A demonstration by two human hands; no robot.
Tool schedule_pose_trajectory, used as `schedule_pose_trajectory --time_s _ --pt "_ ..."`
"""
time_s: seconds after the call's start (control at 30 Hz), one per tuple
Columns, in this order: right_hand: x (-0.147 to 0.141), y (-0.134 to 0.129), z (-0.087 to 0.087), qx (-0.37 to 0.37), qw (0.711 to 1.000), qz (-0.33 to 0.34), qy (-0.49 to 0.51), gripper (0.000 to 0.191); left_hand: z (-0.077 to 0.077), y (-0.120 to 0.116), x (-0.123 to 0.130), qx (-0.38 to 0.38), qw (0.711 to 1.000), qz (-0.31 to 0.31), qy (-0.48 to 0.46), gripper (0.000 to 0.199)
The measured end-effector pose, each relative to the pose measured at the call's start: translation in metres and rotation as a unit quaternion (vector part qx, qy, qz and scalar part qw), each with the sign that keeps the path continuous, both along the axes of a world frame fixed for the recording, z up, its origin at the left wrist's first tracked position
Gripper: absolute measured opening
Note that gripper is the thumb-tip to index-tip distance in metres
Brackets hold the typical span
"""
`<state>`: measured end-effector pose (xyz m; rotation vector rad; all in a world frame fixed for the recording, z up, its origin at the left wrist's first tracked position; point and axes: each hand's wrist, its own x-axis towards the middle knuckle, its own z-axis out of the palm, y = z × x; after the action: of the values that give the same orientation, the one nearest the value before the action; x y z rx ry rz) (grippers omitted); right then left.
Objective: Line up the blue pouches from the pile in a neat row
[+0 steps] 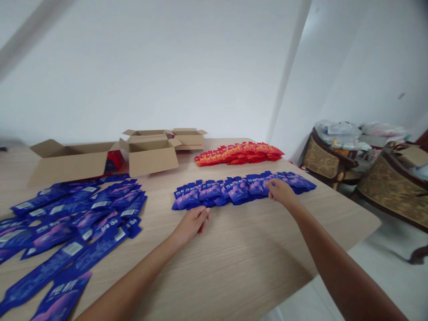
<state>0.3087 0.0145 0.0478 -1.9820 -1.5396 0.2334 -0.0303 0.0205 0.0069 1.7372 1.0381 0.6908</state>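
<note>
A long overlapping row of blue-purple pouches (pixel 239 191) lies across the table in front of me. My left hand (pixel 193 224) rests low over the tabletop by the row's left front edge, its fingers curled inward and nothing showing in them. Toward the right part of the row, my right hand (pixel 281 191) is closed, with thumb and forefinger together against the pouches. Whether it grips one of them is hidden. To the left spreads a loose heap of similar blue pouches (pixel 72 220), some with white labels up.
Behind the blue row lies a row of red-orange pouches (pixel 239 154). Open cardboard boxes, including a wide one (pixel 72 165) and a smaller one (pixel 154 161), stand at the back left. Patterned chairs (pixel 319 158) with plastic bags stand beyond the table's (pixel 240 254) right edge.
</note>
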Motion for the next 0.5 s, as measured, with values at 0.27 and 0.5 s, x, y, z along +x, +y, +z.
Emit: schedule_pose_trajectory --time_s 0.27,0.5 --pt "-0.061 -0.016 -0.007 -0.091 0.962 0.241 0.087 0.035 -0.001 -0.002 -0.028 -0.008 0.999 0.053 0.000 0.038" --pt "-0.077 -0.010 -0.021 -0.090 0.957 0.248 0.120 0.029 -0.009 -0.005 -0.032 -0.004 0.998 0.056 0.017 0.037"
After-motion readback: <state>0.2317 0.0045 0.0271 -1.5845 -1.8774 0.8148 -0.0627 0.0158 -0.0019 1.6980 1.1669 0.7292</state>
